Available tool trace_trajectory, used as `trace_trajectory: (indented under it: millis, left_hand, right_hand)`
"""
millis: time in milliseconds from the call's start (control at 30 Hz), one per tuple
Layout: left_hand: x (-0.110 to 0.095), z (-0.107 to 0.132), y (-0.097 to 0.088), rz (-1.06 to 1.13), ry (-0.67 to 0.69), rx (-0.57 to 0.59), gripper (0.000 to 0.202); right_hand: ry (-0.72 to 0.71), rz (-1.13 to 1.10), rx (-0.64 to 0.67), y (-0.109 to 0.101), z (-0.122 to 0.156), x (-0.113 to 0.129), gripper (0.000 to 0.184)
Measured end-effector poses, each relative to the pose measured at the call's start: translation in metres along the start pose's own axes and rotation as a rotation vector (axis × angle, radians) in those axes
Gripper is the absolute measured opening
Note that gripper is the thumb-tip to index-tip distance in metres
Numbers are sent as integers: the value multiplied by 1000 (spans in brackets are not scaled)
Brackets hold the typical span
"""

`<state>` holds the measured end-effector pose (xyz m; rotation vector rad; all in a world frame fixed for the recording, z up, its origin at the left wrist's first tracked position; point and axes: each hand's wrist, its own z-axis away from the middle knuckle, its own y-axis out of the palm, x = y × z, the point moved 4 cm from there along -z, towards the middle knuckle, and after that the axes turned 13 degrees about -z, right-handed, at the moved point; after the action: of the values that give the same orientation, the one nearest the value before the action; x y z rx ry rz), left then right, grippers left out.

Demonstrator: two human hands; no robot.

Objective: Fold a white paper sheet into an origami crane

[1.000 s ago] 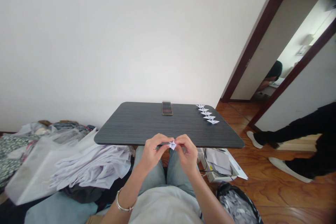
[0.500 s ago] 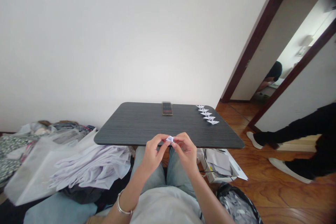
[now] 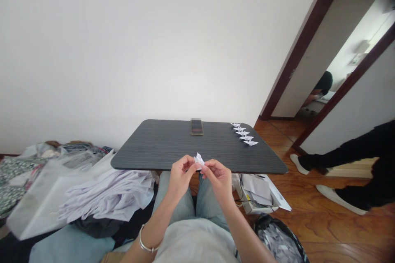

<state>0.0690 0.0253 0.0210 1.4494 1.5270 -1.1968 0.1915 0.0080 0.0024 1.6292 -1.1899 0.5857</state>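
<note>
Between my two hands is a small piece of folded white paper point(image 3: 199, 159), its pointed part sticking up above the fingertips. My left hand point(image 3: 182, 175) pinches it from the left with thumb and fingers. From the right, my right hand point(image 3: 218, 176) pinches its lower edge. Both hands are over the near edge of the dark wood-grain table point(image 3: 160, 144). Several folded white paper cranes point(image 3: 246, 138) stand in a slanting row at the table's right side. My fingers cover the lower part of the held paper.
A small dark framed object point(image 3: 196, 126) lies at the table's back edge. Folded white cloth point(image 3: 117, 193) is heaped at left. Below right are a white box of papers point(image 3: 256, 193) and a black bag of paper scraps point(image 3: 279, 238). A person's legs point(image 3: 345, 160) are at far right.
The folded paper has turned in my fingers, and its point now rises higher above them. Both hands remain in nearly the same place.
</note>
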Motion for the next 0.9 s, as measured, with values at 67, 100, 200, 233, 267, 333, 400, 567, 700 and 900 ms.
trace_trajectory:
  millis: [67,100,200,233,267,333,400,567,700,900]
  left_hand:
    - [1,-1,0,9,-11,0,23]
    - [2,-1,0,8,-15,0,25]
    - [6,-2,1,25,-29,18,23]
    - [6,-2,1,45,-33,23,21]
    - [7,-2,1,68,-31,17,18]
    - [6,-1,-1,111,-16,-29,21]
    - [3,-1,-3,127,6,-87,21]
    - [-3,-2,-5,117,-2,-79,15]
    - [-7,-6,-4,140,-11,48,16]
    - [-11,-9,-5,184,-8,71,18]
  right_hand:
    - [15,-21,-26,0,0,1,13]
    - [24,-28,-35,0,-1,0,14]
    - [46,-48,-52,-2,-2,-2,15]
    - [53,-54,-54,-3,-3,-3,15]
    - [61,-59,-53,-4,-3,-4,15]
    - [82,-71,-41,-5,-4,-6,13]
    - [105,-82,-22,-5,-4,-7,12]
    - [131,-92,-6,-5,-4,-5,14]
    - [135,-98,14,-4,-3,-3,14]
    - [147,-122,30,-1,-2,-2,16]
